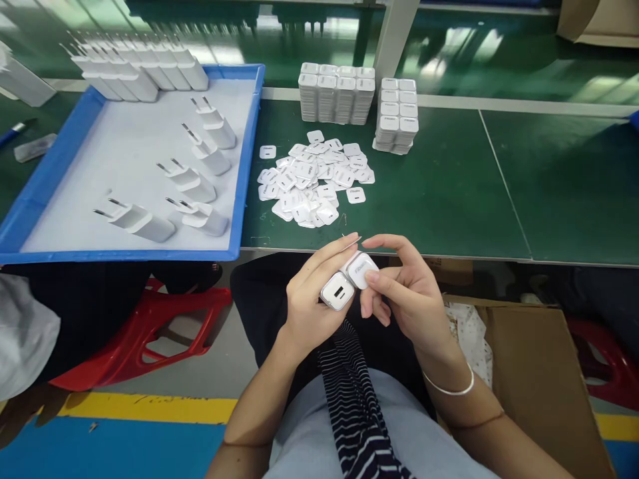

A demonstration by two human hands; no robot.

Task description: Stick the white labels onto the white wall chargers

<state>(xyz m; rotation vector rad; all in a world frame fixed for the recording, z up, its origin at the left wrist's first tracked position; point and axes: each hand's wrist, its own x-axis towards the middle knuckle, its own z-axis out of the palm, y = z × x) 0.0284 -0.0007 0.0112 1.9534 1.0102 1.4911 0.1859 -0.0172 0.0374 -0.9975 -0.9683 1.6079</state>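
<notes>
My left hand (312, 293) is closed around two white chargers held side by side, their end faces toward me. The nearer charger (338, 291) shows a dark USB slot in its face. The other charger's end (360, 268) carries a smooth face with small grey print. A thin white edge sticks out by the left fingertips; I cannot make out what it is. With its thumb on the printed face, my right hand (409, 293) has its index finger stretched out and the other fingers loosely bent apart. The chargers' bodies are mostly hidden by my left hand.
On the green bench (449, 193) lies a heap of white square covers (314, 176), with stacked white covers (337, 93) behind. A blue-rimmed tray (252, 153) on the left bears several white chargers (192, 179), prongs upward. Below are a red stool (150, 339) and a cardboard box (534, 372).
</notes>
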